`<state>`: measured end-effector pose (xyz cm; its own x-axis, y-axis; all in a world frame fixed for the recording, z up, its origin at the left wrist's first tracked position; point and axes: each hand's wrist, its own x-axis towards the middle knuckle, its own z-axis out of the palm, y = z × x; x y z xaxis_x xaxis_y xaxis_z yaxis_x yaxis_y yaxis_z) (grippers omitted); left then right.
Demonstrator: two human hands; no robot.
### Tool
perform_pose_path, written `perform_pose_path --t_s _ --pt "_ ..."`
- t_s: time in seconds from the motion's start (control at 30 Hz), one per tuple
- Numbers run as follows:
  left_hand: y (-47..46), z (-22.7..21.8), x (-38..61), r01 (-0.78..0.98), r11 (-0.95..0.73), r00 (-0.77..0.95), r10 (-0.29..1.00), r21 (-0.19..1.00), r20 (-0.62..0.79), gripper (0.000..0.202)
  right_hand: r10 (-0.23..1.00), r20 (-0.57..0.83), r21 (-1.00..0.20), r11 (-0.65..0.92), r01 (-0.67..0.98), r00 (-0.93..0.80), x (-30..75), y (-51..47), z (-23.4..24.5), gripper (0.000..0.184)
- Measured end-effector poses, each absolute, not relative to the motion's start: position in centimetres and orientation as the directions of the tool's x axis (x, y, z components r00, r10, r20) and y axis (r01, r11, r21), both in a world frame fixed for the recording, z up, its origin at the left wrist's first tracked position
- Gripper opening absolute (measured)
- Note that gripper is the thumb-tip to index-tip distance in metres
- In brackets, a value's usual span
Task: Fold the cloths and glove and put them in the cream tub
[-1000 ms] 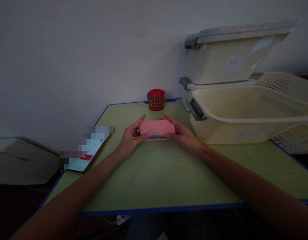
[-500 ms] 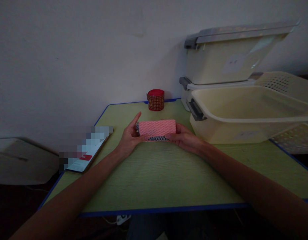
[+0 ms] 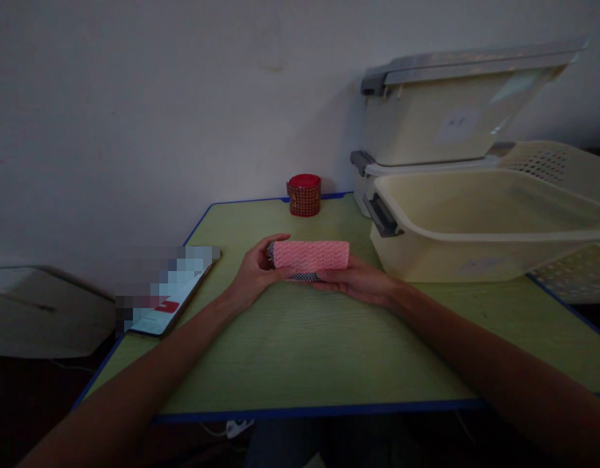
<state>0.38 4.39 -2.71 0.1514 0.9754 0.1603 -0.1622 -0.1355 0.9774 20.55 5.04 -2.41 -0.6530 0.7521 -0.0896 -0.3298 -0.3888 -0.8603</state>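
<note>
A pink, wavy-textured folded cloth (image 3: 311,255) is held between my two hands over the middle of the table. Dark checkered fabric shows along its lower edge and at its left end. My left hand (image 3: 260,266) grips the left end, thumb along the front and index finger curving over the top. Around the lower right corner, my right hand (image 3: 355,279) is closed, with its thumb on the front and fingers underneath. What the fingers do behind the cloth is hidden.
A red patterned round container (image 3: 304,197) stands at the table's back edge. On the left lies a tablet-like screen (image 3: 166,312), partly blurred out. An open cream bin (image 3: 441,257) fills the right side, before stacked lidded boxes (image 3: 426,123). The green table (image 3: 280,364) has blue edging.
The pink cloth has shifted slightly down and right. My left index finger, raised before, now bends over the cloth's top. My right hand has slid lower, beneath its corner.
</note>
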Motion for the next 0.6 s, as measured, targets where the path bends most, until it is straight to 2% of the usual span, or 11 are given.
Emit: perform_pose_path --t_s 0.1,0.27,0.47,0.6 --pt "4.4 -2.6 0.5 -0.157 -0.124 0.135 0.98 0.98 0.145 0.056 0.807 -0.094 -0.868 -0.353 -0.349 -0.583 20.4 5.2 -2.5 0.038" --pt "4.5 -2.7 0.5 -0.091 -0.132 0.119 0.983 0.987 0.142 0.055 0.891 -0.077 -0.877 -0.274 -0.394 -0.448 20.1 5.4 -2.2 0.021" --pt "4.1 -2.1 0.7 0.2 -0.211 0.135 0.973 0.957 0.187 0.054 0.876 -0.051 -0.896 -0.252 -0.364 -0.48 19.6 4.5 -2.4 0.035" --pt "3.9 -1.8 0.9 0.29 -0.24 0.127 0.969 0.926 0.211 0.055 0.88 -0.072 -0.909 -0.252 -0.332 -0.47 19.3 4.3 -2.9 0.036"
